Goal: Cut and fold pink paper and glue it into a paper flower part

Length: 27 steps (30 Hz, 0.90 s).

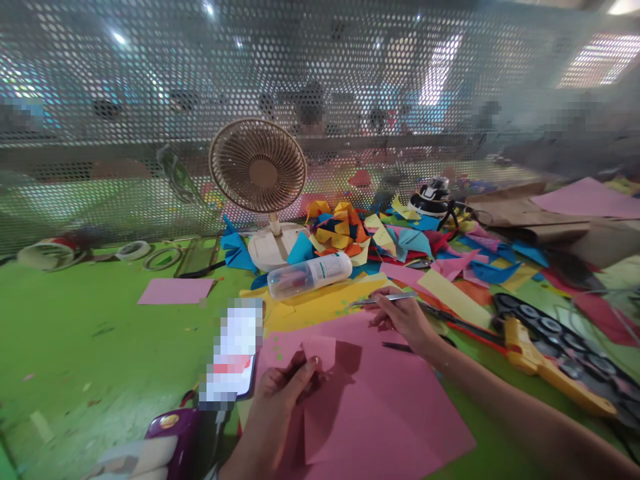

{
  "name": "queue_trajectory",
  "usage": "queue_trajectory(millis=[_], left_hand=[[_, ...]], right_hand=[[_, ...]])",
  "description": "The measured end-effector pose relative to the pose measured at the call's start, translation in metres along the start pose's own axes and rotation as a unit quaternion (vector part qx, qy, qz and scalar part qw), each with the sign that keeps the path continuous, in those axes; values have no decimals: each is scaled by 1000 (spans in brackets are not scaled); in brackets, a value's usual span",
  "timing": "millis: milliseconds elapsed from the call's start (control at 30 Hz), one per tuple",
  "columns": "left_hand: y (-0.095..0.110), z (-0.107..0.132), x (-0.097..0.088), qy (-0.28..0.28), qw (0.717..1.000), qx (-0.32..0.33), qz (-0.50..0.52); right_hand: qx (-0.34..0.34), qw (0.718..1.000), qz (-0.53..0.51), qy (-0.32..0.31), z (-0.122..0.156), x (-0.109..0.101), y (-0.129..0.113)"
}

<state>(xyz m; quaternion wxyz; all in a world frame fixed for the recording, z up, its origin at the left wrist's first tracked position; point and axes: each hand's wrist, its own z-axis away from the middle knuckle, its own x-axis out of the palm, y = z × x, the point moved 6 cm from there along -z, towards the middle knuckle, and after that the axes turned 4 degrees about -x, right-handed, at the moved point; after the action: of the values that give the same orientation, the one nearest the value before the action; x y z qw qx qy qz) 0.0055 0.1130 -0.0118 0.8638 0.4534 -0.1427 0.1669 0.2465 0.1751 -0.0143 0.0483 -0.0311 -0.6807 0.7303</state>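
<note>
My left hand point(291, 381) pinches a small pink piece of paper point(323, 350) above a large pink sheet point(390, 407). Between the thumb and fingers of my right hand point(397, 313) is a pair of silver tweezers point(393, 297), tips pointing left over a yellow sheet point(313, 303). Small green dots lie near the tweezer tips and on the pink sheet left of the held piece. Dark scissors point(397, 347) rest partly hidden under my right wrist.
A fan point(257, 167) stands at the back before a perforated metal screen point(150, 80). Nearby lie a plastic bottle point(310, 275), folded coloured papers point(340, 227), a phone point(235, 350), a yellow glue gun point(550, 370), a black tray point(560, 333) and a purple object point(175, 430).
</note>
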Motion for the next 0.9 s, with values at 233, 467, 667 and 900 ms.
queue_trajectory(millis=[233, 467, 667, 900], left_hand=[[2, 1, 2, -6, 1000, -1, -6], [2, 1, 2, -16, 1000, 2, -4], [0, 0, 1, -14, 1000, -1, 1], [-1, -3, -1, -18, 1000, 5, -1]], right_hand=[[7, 1000, 7, 6, -1, -4, 2], [2, 1000, 3, -3, 1, 1, 1], [-1, 1000, 6, 2, 2, 3, -4], [-4, 1000, -14, 5, -3, 0, 2]])
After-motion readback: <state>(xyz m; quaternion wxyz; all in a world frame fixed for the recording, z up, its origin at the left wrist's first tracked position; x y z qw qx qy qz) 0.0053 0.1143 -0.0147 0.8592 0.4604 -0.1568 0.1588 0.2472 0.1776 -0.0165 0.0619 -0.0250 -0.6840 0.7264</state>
